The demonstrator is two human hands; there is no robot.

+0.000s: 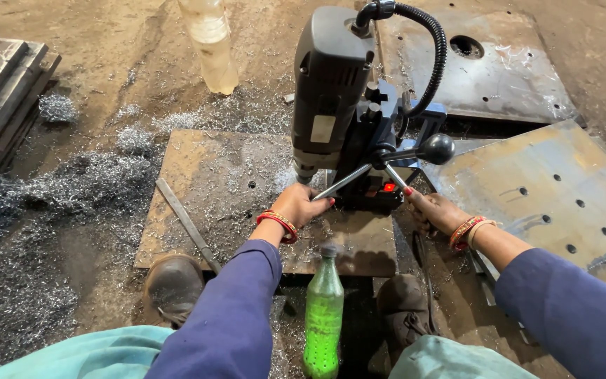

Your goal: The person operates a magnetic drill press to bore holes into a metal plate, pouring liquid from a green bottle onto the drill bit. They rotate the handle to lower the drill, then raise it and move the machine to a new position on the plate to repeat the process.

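The left hand (297, 205) is resting, fingers curled, on the steel plate (205, 175) beside the magnetic drill (345, 105). The right hand (435, 210) is touching its base, fingertip extended; best keeping fingers away from the cutter.

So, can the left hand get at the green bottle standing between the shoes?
Probably yes: the left hand rests on the rusty plate by the drill base, and the green bottle stands just behind it with nothing between.

A pale rectangular label (322, 129) sits on the dark drill body (331, 77) — a small red lit indicator (388, 187) glows at its base.
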